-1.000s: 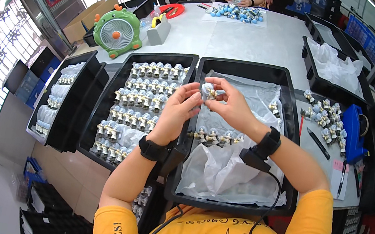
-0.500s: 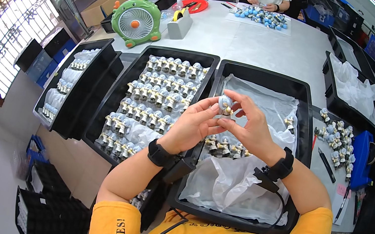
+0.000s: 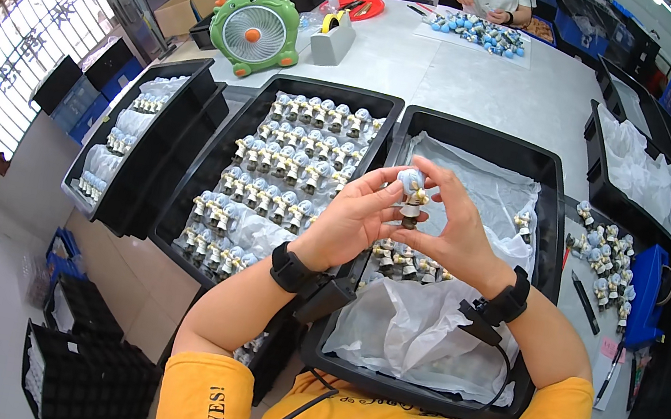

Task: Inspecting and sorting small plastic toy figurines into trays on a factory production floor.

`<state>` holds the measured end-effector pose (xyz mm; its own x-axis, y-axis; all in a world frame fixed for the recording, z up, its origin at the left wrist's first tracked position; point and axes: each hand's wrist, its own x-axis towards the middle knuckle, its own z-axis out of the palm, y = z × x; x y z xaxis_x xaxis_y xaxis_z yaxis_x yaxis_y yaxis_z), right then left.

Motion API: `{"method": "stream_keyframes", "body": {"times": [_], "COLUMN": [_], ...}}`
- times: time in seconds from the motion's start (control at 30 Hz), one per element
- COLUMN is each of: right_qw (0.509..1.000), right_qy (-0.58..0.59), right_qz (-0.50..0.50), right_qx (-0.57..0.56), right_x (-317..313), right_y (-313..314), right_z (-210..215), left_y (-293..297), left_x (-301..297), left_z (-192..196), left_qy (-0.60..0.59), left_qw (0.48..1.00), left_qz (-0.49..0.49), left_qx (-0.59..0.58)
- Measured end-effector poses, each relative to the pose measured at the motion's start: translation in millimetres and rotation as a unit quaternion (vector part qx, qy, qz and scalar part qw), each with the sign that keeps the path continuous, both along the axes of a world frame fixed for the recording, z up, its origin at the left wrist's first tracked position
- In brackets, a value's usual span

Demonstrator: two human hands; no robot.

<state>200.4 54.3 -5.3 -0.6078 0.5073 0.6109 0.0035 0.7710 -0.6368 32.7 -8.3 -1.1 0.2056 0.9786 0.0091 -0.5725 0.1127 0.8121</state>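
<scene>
both hands point(image 3: 406, 217) pinch one small blue-headed figurine point(image 3: 410, 194) | over lined black tray point(image 3: 556, 204) | judgement: keep it upright, light fingertip grip, turn slowly

The small figurine point(image 3: 411, 196) is half hidden: the left hand point(image 3: 355, 217) covers its near side and the right hand point(image 3: 450, 230) wraps its base, so its details cannot be read. The right tray point(image 3: 491, 143) loses its near edge behind the person's arms and yellow shirt. The 2 hands at the far table edge point(image 3: 479, 3) belong to a person cut off by the frame's top.
</scene>
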Motion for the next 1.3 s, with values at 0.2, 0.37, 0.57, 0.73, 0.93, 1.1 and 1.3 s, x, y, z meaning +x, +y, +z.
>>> {"method": "stream_keyframes", "body": {"times": [0.2, 0.37, 0.57, 0.73, 0.93, 1.1, 1.3], "right_qw": [1.000, 1.000, 1.000, 1.000, 1.000, 1.000, 1.000], "right_qy": [0.011, 0.003, 0.004, 0.002, -0.004, 0.006, 0.018], "right_qz": [-0.012, -0.019, -0.015, -0.012, -0.019, -0.015, -0.013], "right_qx": [0.005, 0.021, 0.025, 0.012, -0.014, -0.003, 0.008], "right_x": [-1.1, -0.8, -0.5, 0.1, 1.1, -0.3, -0.7], "right_y": [-0.8, -1.5, 0.1, 0.0, 0.7, 0.7, 0.7], "right_z": [-3.7, -3.0, -4.4, -3.6, -2.6, -2.0, -2.7], "left_y": [-0.8, -1.9, -1.6, -1.5, -2.2, -2.3, -2.6], "left_x": [-1.3, -0.8, -1.3, -1.0, -0.3, -0.1, 1.1], "left_z": [0.0, 1.6, 1.2, 2.4, 3.2, 2.5, 3.7], "left_qy": [0.017, 0.019, 0.019, 0.019, 0.031, 0.048, 0.067], "left_qw": [1.000, 1.000, 1.000, 1.000, 0.999, 0.999, 0.998], "left_qz": [-0.002, 0.000, -0.003, -0.007, -0.005, -0.005, 0.002], "left_qx": [0.004, 0.008, 0.004, 0.003, -0.015, -0.009, -0.010]}}
